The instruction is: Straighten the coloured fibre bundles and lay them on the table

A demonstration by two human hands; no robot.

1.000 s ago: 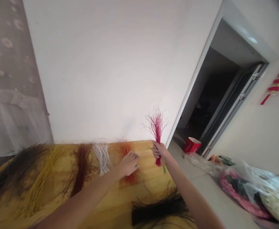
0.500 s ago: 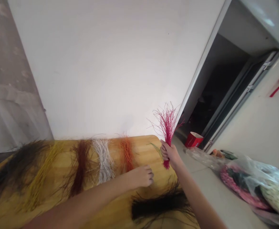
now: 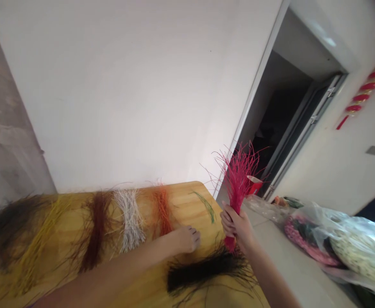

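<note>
My right hand [image 3: 237, 226] is closed round the stem end of a bundle of red fibre strands [image 3: 240, 175], held upright above the right end of a yellow wooden table [image 3: 187, 201]. My left hand [image 3: 186, 238] rests on the table with its fingers curled, just right of an orange fibre bundle [image 3: 161, 209]; I cannot see anything in it. A black fibre bundle [image 3: 203, 270] lies on the table below both hands.
Along the table lie white [image 3: 128, 216], brown [image 3: 94, 229], yellow [image 3: 35, 244] and dark [image 3: 1, 226] fibre bundles, and a few green strands [image 3: 205, 205]. Clear plastic bags [image 3: 335, 239] of coloured material sit on the floor at right. A dark open doorway [image 3: 280, 124] stands behind.
My right hand has carried the red bundle nearer and to the right. My left hand left the orange bundle, slid right and curled its fingers.
</note>
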